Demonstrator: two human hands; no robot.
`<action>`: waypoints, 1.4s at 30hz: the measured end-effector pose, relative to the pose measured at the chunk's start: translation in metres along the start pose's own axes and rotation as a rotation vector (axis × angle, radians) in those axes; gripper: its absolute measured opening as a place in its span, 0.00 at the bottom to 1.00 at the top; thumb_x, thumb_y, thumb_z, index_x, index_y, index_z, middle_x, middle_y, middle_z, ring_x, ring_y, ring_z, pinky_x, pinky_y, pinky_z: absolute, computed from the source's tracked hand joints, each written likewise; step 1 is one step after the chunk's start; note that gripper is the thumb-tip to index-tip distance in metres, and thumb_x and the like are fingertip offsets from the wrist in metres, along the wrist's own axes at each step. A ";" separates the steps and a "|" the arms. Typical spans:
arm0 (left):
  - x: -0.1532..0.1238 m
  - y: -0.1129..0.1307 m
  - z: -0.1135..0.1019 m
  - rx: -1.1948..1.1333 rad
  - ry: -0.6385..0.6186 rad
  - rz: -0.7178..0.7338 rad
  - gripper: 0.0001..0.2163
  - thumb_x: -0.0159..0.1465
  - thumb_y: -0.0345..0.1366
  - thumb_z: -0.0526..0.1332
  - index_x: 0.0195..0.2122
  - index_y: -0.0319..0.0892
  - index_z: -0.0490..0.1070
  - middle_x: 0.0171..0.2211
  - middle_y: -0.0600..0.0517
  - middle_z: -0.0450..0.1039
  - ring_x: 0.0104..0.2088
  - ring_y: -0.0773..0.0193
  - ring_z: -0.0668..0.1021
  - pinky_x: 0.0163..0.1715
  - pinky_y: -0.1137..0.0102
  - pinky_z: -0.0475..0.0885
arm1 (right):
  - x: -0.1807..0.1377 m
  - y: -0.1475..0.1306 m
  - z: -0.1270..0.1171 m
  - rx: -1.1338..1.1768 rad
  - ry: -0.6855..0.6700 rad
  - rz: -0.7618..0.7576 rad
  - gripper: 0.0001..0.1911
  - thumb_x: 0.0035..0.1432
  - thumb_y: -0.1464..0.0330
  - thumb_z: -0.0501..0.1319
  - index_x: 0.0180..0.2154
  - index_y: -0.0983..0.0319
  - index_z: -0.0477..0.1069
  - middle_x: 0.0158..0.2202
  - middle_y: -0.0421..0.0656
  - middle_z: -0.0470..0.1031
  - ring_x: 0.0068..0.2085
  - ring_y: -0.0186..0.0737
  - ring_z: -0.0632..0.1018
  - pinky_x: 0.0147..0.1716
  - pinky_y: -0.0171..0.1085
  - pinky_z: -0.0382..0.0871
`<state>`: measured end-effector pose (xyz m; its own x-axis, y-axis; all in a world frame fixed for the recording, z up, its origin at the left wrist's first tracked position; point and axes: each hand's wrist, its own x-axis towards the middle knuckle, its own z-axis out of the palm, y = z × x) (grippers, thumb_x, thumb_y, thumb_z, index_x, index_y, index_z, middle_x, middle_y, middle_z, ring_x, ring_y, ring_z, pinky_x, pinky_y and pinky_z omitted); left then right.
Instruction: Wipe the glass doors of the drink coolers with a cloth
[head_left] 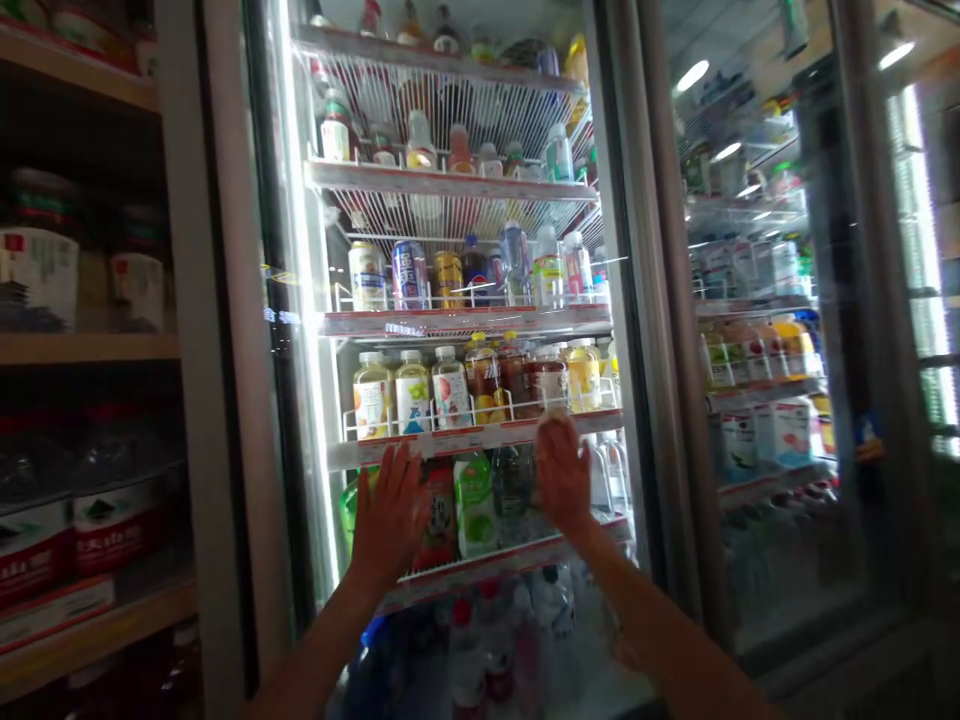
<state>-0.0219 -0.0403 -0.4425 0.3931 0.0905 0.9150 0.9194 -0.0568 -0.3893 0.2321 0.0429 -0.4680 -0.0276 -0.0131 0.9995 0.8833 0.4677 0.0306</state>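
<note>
In front of me is the glass door (480,325) of a lit drinks cooler, with faint reflections across it. My left hand (388,510) lies against the glass at the left, fingers stretched and spread, holding nothing. Further right, my right hand (564,475) is up at the door with its fingers together over a pale cloth (553,414); only a small edge of it shows above the fingertips. Behind the hands, a shelf edge (465,440) carries juice bottles (412,392). Lower down stand a green carton (474,505) and a red pack (437,515).
Cans (366,275) and bottles fill the cooler's upper shelves. A metal door frame (649,300) runs along the right, beside another glass-fronted cooler (757,400). At the left, an open wooden shelf (90,348) holds large jars and red-labelled packs.
</note>
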 end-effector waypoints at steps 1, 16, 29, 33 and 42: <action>-0.006 0.001 -0.002 -0.009 -0.013 -0.003 0.28 0.63 0.36 0.53 0.63 0.37 0.47 0.61 0.39 0.54 0.65 0.57 0.48 0.63 0.54 0.43 | -0.001 0.019 -0.002 -0.033 0.060 0.119 0.28 0.61 0.71 0.46 0.63 0.64 0.49 0.62 0.53 0.57 0.65 0.50 0.51 0.58 0.56 0.50; -0.040 0.014 -0.014 -0.012 -0.107 0.001 0.31 0.62 0.33 0.53 0.64 0.38 0.42 0.62 0.41 0.52 0.65 0.58 0.46 0.63 0.55 0.43 | -0.044 0.006 -0.005 0.020 0.004 0.181 0.29 0.60 0.72 0.46 0.63 0.61 0.49 0.63 0.51 0.55 0.65 0.50 0.49 0.59 0.58 0.48; -0.096 0.021 -0.025 -0.004 -0.209 -0.085 0.30 0.61 0.33 0.54 0.64 0.37 0.44 0.62 0.39 0.53 0.65 0.57 0.46 0.63 0.56 0.45 | -0.095 -0.030 -0.017 0.083 -0.154 -0.073 0.31 0.58 0.74 0.48 0.63 0.61 0.49 0.62 0.48 0.57 0.66 0.48 0.49 0.61 0.55 0.46; -0.115 0.029 -0.029 -0.012 -0.233 -0.141 0.31 0.61 0.32 0.54 0.64 0.40 0.42 0.63 0.41 0.51 0.65 0.57 0.47 0.63 0.55 0.46 | -0.109 -0.013 -0.020 0.020 -0.047 0.224 0.33 0.60 0.74 0.47 0.65 0.61 0.40 0.66 0.52 0.45 0.65 0.54 0.48 0.57 0.59 0.53; -0.150 0.033 -0.039 -0.060 -0.339 -0.193 0.32 0.61 0.31 0.53 0.65 0.43 0.41 0.63 0.43 0.49 0.65 0.54 0.50 0.62 0.52 0.48 | -0.147 -0.098 -0.018 0.193 -0.359 -0.180 0.31 0.55 0.76 0.50 0.62 0.61 0.54 0.59 0.47 0.62 0.65 0.48 0.51 0.61 0.55 0.47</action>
<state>-0.0515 -0.0947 -0.5881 0.2059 0.4277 0.8802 0.9782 -0.0638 -0.1978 0.1578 -0.0175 -0.6182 -0.3642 0.1822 0.9133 0.7471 0.6426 0.1697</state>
